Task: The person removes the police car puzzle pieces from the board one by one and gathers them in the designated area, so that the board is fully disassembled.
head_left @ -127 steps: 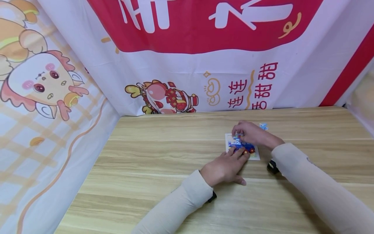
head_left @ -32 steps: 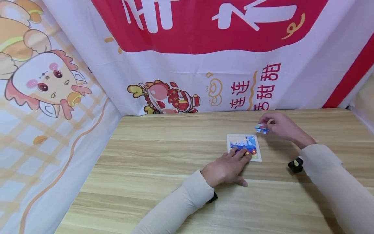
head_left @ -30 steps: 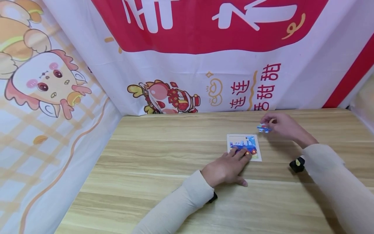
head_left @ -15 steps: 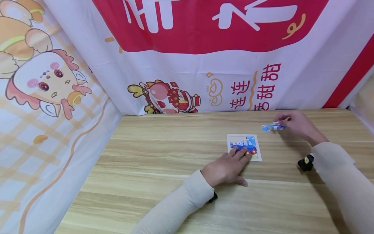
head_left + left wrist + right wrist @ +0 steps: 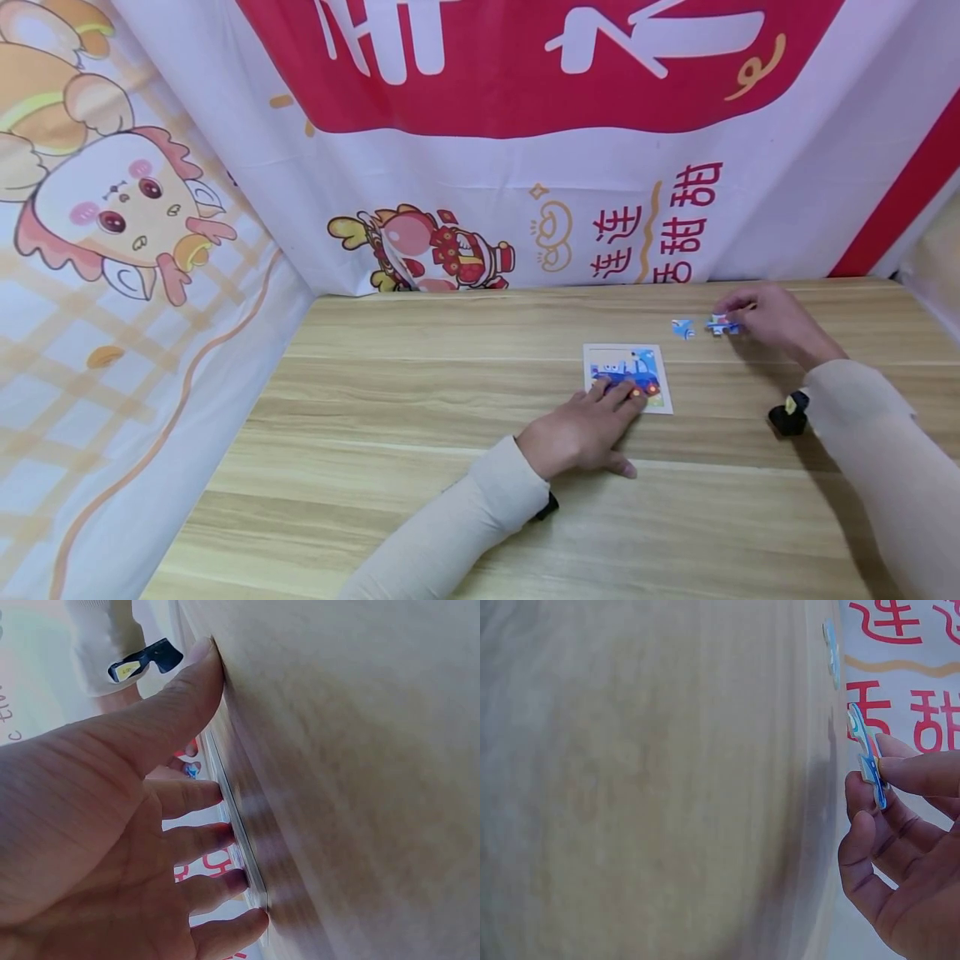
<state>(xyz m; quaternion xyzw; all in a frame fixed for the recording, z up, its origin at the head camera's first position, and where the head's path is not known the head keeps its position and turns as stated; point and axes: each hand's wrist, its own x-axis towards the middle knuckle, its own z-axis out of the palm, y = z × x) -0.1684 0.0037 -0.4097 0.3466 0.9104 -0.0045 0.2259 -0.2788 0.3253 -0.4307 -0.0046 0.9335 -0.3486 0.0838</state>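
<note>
My left hand (image 5: 581, 429) lies with outstretched fingers on the near left part of a jigsaw puzzle (image 5: 641, 367) in a white frame, which pictures a blue vehicle with red wheels. The puzzle's upper left area shows bare backing. In the left wrist view the fingertips (image 5: 238, 881) press on the frame's thin edge. To the right, my right hand (image 5: 776, 321) pinches a blue puzzle piece (image 5: 867, 754) between thumb and fingers, held above the table. A second light-blue puzzle piece (image 5: 683, 329) lies on the wood between that hand and the frame.
The wooden table (image 5: 390, 400) ends at a hanging white and red cloth (image 5: 480, 167) along its back edge. Another printed cloth (image 5: 142, 333) borders the left side. Black wrist cameras (image 5: 789, 414) sit under the sleeves.
The right hand first left the puzzle, then moved rightward along the far side with the pinched piece, uncovering the loose piece on the table. The left hand has stayed on the puzzle.
</note>
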